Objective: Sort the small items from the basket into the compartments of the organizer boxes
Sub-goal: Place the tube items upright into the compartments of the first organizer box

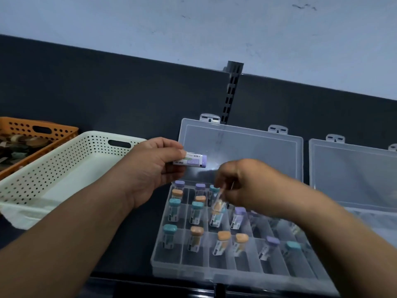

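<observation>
A: Left hand?
B: The left hand (150, 166) is raised between the white basket (96, 134) and the open lid (257, 151). A purple-capped tube (193, 161) is pinched between thumb and curled fingers. The tube is held sideways, with its cap pointed right.

A: Right hand?
B: The right hand (242, 186) is blurred. Its fingers are curled, and an orange-capped tube (218, 203) is gripped at the fingertips. The tube is tilted, cap down, over the far middle of the organizer box (214, 274). Contact with a compartment cannot be told.

A: Box contents?
B: Capped tubes are stood upright in the compartments, mostly one per cell. Teal caps (170, 228), orange caps (224, 235) and purple caps (240, 210) are mixed across the rows. The right-hand cells are partly hidden by the forearm.

A: The rest?
B: A second organizer box (354, 168) is set just right of the first, with its lid open too. An orange basket (19, 123) is placed behind the white one at far left; dark items are seen inside it, and their kind cannot be told. Everything is set on a dark table (129, 233) against a dark back panel (129, 93).
</observation>
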The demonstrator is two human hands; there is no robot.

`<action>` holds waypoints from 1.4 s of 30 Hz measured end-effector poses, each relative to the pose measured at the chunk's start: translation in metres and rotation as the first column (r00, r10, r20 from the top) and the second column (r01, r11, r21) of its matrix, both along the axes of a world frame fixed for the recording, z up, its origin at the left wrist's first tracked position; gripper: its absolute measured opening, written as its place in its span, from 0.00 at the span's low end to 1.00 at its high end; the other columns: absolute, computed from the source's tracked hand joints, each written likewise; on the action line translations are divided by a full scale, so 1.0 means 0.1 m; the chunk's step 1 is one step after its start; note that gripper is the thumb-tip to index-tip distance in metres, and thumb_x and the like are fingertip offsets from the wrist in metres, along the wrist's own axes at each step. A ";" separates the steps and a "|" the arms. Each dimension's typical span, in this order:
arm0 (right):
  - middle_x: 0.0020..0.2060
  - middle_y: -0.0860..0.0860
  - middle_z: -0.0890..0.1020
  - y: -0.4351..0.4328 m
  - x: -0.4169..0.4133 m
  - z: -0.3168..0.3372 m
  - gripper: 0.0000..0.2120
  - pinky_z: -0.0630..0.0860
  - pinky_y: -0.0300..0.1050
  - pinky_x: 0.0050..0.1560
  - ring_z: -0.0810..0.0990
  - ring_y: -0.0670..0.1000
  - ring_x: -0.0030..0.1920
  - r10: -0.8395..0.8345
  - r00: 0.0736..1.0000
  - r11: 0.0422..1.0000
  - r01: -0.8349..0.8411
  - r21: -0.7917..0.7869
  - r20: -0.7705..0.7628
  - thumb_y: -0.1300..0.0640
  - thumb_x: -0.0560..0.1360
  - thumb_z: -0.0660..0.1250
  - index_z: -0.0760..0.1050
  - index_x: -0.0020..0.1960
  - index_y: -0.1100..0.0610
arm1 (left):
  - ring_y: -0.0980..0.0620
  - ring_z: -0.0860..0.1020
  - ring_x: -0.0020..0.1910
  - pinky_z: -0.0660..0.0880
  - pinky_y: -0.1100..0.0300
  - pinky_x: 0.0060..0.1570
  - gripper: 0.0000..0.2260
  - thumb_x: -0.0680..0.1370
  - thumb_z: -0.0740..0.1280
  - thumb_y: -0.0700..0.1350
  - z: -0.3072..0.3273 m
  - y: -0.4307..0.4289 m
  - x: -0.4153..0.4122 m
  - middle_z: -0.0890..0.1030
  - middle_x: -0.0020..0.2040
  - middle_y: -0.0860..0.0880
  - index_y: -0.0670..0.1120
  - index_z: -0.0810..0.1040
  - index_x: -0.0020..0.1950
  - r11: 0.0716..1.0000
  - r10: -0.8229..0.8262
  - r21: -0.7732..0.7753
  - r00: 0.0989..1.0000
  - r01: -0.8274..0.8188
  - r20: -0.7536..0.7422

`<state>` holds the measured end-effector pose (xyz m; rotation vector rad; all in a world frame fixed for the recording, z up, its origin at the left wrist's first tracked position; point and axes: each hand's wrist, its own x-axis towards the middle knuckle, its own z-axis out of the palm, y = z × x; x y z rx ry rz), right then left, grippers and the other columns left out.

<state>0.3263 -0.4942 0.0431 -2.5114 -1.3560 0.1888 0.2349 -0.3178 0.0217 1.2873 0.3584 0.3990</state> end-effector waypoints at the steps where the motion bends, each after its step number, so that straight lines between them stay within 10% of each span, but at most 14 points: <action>1: 0.37 0.44 0.80 -0.10 0.04 0.05 0.07 0.78 0.39 0.40 0.78 0.42 0.36 -0.032 0.999 0.999 0.033 0.037 -0.017 0.60 0.72 0.70 0.76 0.42 0.48 | 0.50 0.78 0.37 0.80 0.61 0.34 0.06 0.75 0.66 0.35 0.02 -0.05 0.04 0.80 0.42 0.43 0.42 0.77 0.51 1.000 -0.013 0.013 1.000 0.013 -0.002; 15: 0.35 0.46 0.83 -1.10 0.41 0.07 0.06 0.81 0.43 0.43 0.82 0.45 0.36 -0.228 0.966 0.969 0.238 0.071 -0.123 0.62 0.71 0.73 0.81 0.41 0.51 | 0.50 0.78 0.37 0.79 0.53 0.47 0.09 0.73 0.69 0.31 0.03 -0.94 0.50 0.79 0.34 0.50 0.44 0.79 0.48 0.849 -0.204 0.469 0.970 0.242 -0.131; 22: 0.34 0.42 0.83 -1.38 0.53 0.00 0.10 0.79 0.39 0.41 0.81 0.40 0.36 -0.280 0.953 0.959 0.284 0.013 -0.117 0.61 0.71 0.74 0.80 0.38 0.47 | 0.63 0.71 0.23 0.70 0.70 0.27 0.09 0.73 0.72 0.35 -0.03 -1.15 0.62 0.73 0.23 0.61 0.48 0.79 0.45 0.741 -0.224 0.613 0.961 0.276 -0.161; 42: 0.37 0.41 0.82 -1.44 0.56 -0.33 0.11 0.79 0.34 0.39 0.81 0.43 0.39 -0.317 0.938 0.939 0.290 -0.183 -0.143 0.63 0.74 0.69 0.81 0.40 0.46 | 0.56 0.73 0.35 0.71 0.71 0.31 0.09 0.73 0.71 0.36 -0.13 -1.34 0.63 0.75 0.38 0.52 0.48 0.80 0.50 0.637 -0.241 0.683 0.934 0.357 -0.264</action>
